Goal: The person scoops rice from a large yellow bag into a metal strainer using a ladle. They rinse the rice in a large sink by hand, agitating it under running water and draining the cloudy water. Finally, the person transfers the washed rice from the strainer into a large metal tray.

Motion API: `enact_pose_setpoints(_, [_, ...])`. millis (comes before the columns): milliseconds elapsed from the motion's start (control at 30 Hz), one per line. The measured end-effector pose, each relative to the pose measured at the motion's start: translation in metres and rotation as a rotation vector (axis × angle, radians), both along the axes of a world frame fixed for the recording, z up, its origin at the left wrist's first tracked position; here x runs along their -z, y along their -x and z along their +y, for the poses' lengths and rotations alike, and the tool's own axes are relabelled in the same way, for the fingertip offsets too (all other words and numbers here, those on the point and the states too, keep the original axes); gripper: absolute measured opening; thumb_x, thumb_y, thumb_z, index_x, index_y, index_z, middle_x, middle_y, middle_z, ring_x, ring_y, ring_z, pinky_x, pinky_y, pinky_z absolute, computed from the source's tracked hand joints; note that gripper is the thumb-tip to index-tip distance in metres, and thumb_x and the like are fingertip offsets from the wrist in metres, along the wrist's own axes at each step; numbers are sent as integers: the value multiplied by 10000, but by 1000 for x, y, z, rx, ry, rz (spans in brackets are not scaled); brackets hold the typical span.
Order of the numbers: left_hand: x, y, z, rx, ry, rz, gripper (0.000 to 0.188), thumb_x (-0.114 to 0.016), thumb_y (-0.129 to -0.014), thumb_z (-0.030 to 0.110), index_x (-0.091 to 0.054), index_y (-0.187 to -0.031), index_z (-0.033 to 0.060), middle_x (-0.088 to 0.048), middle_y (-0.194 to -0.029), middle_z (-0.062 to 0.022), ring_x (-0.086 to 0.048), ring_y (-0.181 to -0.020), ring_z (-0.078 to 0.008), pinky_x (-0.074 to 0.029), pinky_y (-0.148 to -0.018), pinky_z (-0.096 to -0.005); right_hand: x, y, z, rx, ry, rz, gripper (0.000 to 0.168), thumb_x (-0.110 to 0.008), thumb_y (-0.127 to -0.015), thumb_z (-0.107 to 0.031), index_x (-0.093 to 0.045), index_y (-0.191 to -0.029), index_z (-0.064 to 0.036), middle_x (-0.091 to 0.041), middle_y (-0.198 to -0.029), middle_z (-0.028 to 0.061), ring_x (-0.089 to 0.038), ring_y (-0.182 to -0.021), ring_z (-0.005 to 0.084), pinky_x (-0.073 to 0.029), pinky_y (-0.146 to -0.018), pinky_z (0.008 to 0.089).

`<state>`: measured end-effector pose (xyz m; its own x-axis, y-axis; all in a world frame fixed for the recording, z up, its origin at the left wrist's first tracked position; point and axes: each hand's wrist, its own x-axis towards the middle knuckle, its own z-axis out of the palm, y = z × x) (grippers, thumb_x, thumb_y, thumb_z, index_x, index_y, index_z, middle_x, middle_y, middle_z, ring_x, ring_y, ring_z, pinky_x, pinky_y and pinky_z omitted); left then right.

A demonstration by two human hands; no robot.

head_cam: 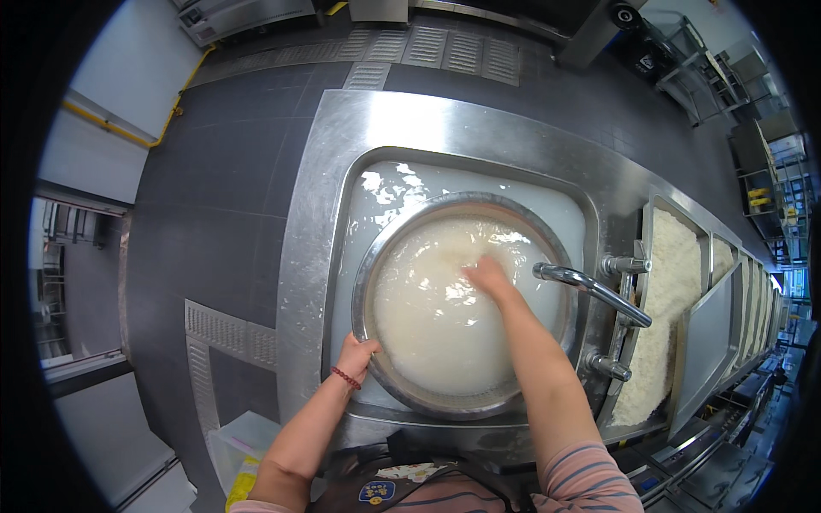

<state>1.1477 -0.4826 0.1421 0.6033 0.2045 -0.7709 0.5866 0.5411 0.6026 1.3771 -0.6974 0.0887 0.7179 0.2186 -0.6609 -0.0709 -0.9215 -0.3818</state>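
Observation:
A large round perforated metal basin (420, 208) sits in a stainless steel sink (593, 218) full of cloudy water. Whitish water fills the basin, and pale grains, probably rice, seem to lie under it. My left hand (359, 356), with a beaded bracelet at the wrist, grips the basin's rim at the lower left. My right hand (487, 272) reaches into the water right of the basin's middle; its fingertips are partly under the surface and blurred, holding nothing that I can see. Beside it, the curved metal faucet (590, 288) reaches over the basin's right edge.
Metal trays of white rice (670, 269) stand in a row on the right, beyond two tap handles (625, 264). A translucent plastic bin (240, 436) is at the lower left. Drain grates (430, 48) cross the dark floor. Racks stand at the far right.

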Motion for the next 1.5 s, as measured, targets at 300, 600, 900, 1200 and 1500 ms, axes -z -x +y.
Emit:
enact_pose_setpoints(300, [18,7,-10,9,-14,22,334,-514,-612,-84,-564,-937,-25,-603,-799,-68,-583,-692,-173,-473,-617,-295,28,102,25,957,-679,538,614,-636,-732,-413,-461,-1184,-35,-498,-1188,144,-472,-1100,292,-379,-905,424])
enact_pose_setpoints(600, [11,3,-10,81,-37,-4,340,-525,-614,-79,-561,-947,-20,-608,-801,-55,-578,-707,-159,-460,-631,-282,21,114,69,-190,-346,58,396,-591,-752,-363,-565,-1042,-95,-535,-1124,82,-461,-1101,291,-298,-970,453])
enact_pose_setpoints(900, [10,-1,-4,119,-51,3,330,-526,-628,-91,-564,-949,-24,-615,-801,-62,-584,-688,-152,-470,-613,-278,-1,51,81,-511,-193,-647,278,-562,-759,-374,-656,-871,-137,-576,-1045,72,-485,-1058,277,-292,-975,467])
enact_pose_setpoints(1200, [2,1,-2,49,-74,7,346,-537,-626,-77,-552,-968,-28,-613,-824,-75,-589,-713,-169,-476,-642,-290,11,-15,20,-432,216,-327,359,-586,-735,-407,-650,-852,-74,-612,-947,128,-566,-896,305,-443,-801,388])
enact_pose_setpoints(1500, [8,6,0,64,-19,22,307,-529,-617,-66,-559,-919,-20,-599,-792,-63,-573,-683,-158,-465,-610,-287,7,30,-59,260,-264,501,592,-492,-827,-475,-435,-1279,-97,-528,-1182,110,-477,-1111,225,-379,-925,352])
